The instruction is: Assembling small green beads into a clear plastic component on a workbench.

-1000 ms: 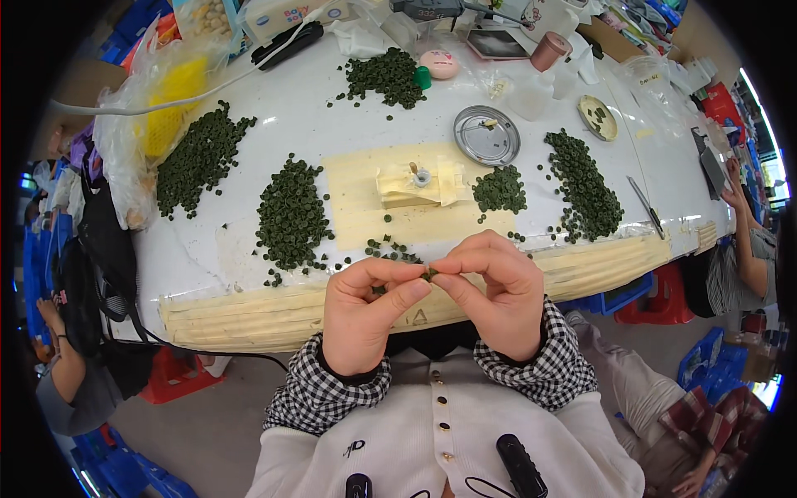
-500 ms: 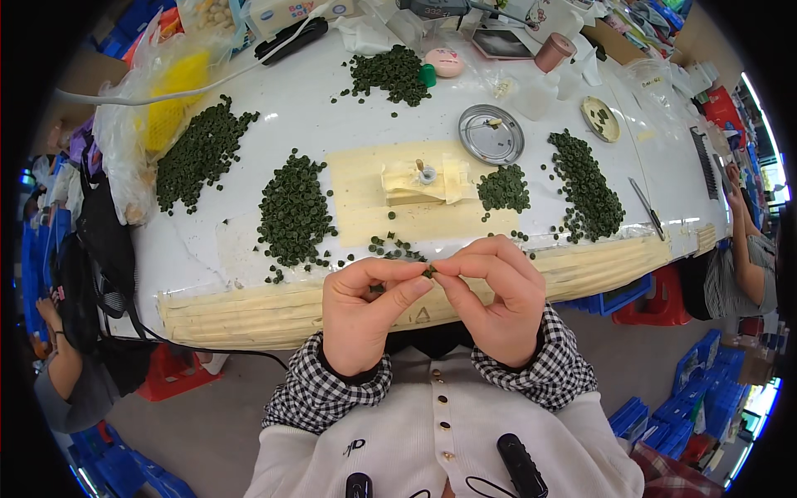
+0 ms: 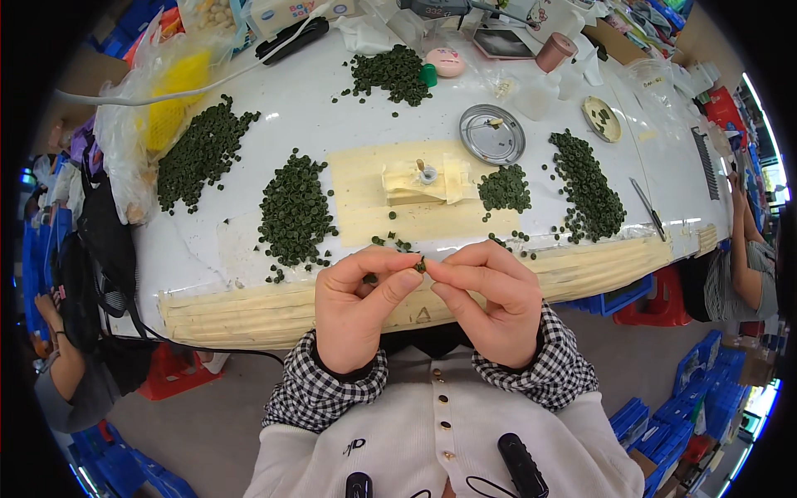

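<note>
My left hand (image 3: 355,300) pinches a small dark green cap-like piece (image 3: 420,266) between thumb and forefinger, above the table's near edge. Another green piece (image 3: 370,278) shows by its curled fingers; whether they grip it I cannot tell. My right hand (image 3: 491,292) is close beside, its forefinger tip at the held piece and its thumb a little apart from it. Beyond my hands, a block wrapped in yellowish tape (image 3: 407,197) with a small metal fitting (image 3: 427,174) on top stands on a taped patch. A small heap of green pieces (image 3: 504,188) lies to its right.
Larger heaps of such pieces lie at left (image 3: 295,203), far left (image 3: 199,153), back (image 3: 390,75) and right (image 3: 585,187). A round metal lid (image 3: 491,134), a shallow dish (image 3: 600,119) and a slim pointed tool (image 3: 647,209) are on the table. Another person's arm (image 3: 747,270) is at right.
My right thumb has come away from its forefinger and the green piece. My left hand has shifted slightly left, with the piece still pinched.
</note>
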Available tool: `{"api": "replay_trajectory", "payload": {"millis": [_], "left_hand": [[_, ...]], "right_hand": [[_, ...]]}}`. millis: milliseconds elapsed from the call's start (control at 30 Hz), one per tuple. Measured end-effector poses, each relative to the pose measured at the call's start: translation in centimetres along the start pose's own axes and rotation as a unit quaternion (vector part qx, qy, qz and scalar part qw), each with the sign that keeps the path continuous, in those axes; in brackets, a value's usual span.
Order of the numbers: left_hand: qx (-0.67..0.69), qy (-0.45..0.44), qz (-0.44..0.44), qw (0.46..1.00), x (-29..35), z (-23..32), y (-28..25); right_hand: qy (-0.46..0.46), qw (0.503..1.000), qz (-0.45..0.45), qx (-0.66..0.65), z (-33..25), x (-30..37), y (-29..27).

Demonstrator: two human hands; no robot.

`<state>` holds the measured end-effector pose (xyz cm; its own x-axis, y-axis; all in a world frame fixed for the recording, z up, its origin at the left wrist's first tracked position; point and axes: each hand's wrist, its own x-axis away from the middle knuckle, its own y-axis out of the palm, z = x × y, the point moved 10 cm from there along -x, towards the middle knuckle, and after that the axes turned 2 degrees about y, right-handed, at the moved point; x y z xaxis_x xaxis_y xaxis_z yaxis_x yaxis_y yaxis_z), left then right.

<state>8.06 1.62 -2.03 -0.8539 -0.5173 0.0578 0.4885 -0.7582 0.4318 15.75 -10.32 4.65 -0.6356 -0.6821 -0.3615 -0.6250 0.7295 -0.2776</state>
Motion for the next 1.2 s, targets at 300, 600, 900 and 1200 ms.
{"api": "replay_trajectory", "payload": {"millis": [300,600,900,1200], "left_hand": [[-0.042,0.007,0.033,0.999,-0.1,0.9,-0.1],[-0.097,0.048,0.015,0.994,-0.3,1.6,0.0],[-0.129,0.06,0.002,0.99,-0.4,1.8,0.0],[-0.166,0.091,-0.001,0.982,-0.8,2.7,0.2]], "right_hand": [[-0.012,1.0,-0.006,0.009,-0.3,-0.2,0.3],[-0.019,1.0,-0.006,0.011,-0.2,-0.3,0.3],[-0.026,0.999,-0.017,0.037,-0.4,-0.5,0.4],[-0.041,0.997,-0.038,0.046,-0.3,-0.8,0.7]]}}
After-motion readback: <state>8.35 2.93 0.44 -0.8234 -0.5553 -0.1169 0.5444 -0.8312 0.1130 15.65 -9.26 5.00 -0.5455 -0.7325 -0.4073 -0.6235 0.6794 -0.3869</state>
